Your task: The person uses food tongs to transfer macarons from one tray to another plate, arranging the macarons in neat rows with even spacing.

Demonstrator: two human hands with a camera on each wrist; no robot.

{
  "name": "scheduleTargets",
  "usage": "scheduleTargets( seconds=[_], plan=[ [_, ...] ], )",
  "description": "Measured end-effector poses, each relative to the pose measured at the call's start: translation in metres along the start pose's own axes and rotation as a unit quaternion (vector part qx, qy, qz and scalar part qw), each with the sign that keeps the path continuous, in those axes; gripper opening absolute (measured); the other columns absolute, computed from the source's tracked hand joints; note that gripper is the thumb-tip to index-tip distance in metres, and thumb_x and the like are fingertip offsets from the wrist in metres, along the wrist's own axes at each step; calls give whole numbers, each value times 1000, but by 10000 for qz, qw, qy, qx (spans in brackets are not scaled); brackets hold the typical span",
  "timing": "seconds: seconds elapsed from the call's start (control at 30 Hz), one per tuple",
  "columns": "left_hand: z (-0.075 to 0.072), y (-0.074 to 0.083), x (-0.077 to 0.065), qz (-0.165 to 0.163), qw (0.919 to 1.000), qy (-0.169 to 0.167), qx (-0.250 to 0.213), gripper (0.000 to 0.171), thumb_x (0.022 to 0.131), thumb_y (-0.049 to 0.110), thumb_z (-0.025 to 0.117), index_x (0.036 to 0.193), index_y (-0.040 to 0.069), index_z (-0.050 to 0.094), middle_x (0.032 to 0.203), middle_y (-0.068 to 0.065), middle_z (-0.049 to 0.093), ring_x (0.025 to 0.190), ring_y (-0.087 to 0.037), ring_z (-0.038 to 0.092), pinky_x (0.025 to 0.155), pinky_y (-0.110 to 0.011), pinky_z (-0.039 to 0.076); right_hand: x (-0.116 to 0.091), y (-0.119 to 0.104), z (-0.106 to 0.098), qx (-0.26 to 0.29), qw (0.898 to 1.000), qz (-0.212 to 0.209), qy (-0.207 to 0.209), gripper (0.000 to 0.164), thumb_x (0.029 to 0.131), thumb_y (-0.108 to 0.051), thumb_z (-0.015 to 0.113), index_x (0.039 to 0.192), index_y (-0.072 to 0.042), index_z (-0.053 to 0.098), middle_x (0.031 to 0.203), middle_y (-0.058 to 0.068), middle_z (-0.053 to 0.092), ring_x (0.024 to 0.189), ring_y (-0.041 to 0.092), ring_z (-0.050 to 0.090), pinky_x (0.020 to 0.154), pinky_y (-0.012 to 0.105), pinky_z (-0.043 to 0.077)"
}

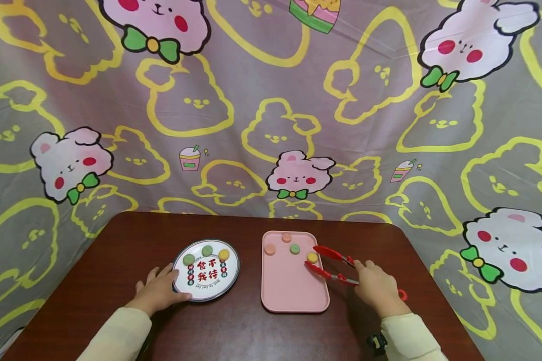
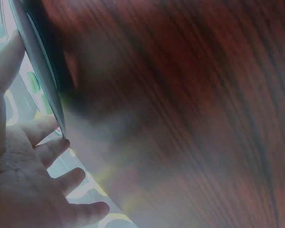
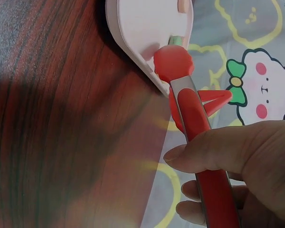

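A round white plate point(image 1: 223, 285) with a dark rim and red and green lettering bears two green macarons point(image 1: 188, 259) and one yellow macaron point(image 1: 224, 254). My left hand point(image 1: 158, 290) rests at its left edge, fingers spread; in the left wrist view the thumb and forefinger touch the rim. Red-headed metal tongs point(image 1: 328, 252) are gripped in my right hand point(image 1: 378, 287). Their spread heads stand on either side of another yellow macaron point(image 1: 312, 257) on a pink tray point(image 1: 294, 293); whether they touch it I cannot tell. Farther back on the tray are a green macaron point(image 1: 294, 248) and two pale orange macarons point(image 1: 270, 249).
Both the plate and the tray stand on a dark red-brown wooden table point(image 1: 235, 331). A patterned cloth point(image 1: 271, 75) with cartoon animals hangs behind and beside the table. Beneath my right sleeve shows a small black object point(image 1: 377, 343).
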State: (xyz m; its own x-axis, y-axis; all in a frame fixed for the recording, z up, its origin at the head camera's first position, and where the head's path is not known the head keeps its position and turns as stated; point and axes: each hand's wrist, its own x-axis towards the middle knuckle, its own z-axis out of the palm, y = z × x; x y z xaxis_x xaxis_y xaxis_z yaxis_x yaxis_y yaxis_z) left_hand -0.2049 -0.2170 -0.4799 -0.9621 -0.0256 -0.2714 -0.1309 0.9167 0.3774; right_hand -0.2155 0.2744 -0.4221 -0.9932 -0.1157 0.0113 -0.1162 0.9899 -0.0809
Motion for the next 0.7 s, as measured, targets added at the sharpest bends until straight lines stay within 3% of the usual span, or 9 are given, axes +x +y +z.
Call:
scheduleTargets(
  seconds=[0.7],
  plan=[
    [-1,0,1,-1,10000,-39,-58,102,69,61,76,138,-7,45,148,-32,29,133,-56,15,99,-77,11,11,-2,-9,-289,9988,-1,-390,53,73,-7,72,124,-2,60,95,16,59,85,34,60,60,52,50]
  ],
)
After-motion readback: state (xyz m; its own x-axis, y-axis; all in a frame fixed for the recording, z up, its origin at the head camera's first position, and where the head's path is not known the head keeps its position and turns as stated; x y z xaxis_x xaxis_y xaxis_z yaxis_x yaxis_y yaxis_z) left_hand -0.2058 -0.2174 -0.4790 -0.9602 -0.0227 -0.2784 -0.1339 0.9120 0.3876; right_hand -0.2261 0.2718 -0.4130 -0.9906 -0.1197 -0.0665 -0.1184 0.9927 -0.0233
